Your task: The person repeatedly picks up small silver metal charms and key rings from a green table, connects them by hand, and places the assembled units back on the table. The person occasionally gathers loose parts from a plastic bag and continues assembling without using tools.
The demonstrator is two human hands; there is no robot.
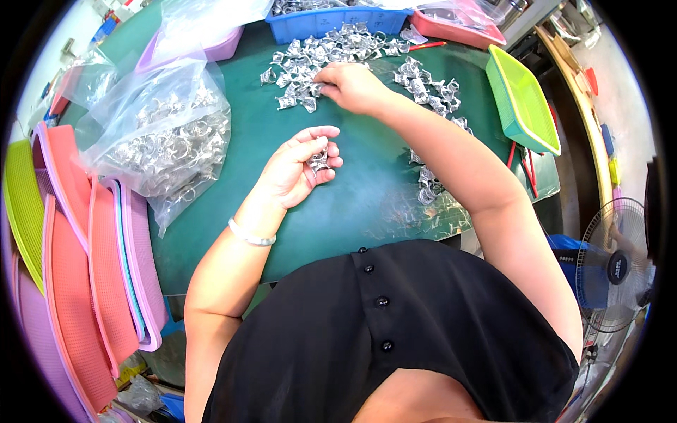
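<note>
Palm turned up over the green table, my left hand [297, 161] curls its fingers round a small silver metal piece [319, 161], whose exact kind I cannot make out. My right hand [355, 87] reaches to the near edge of a heap of similar silver metal pieces [343, 46]. Its thumb and fingertips are pinched on a piece there, partly hidden by the fingers. More loose silver pieces [421, 88] trail down to the right, partly behind my right forearm.
A clear plastic bag [176, 134] full of silver pieces lies on the left. Stacked pink and purple baskets [92, 268] stand beside the table. A blue bin [331, 23] is at the back, a green basket [525, 106] at right with red-handled tools [529, 173], and a fan [613, 264] at far right.
</note>
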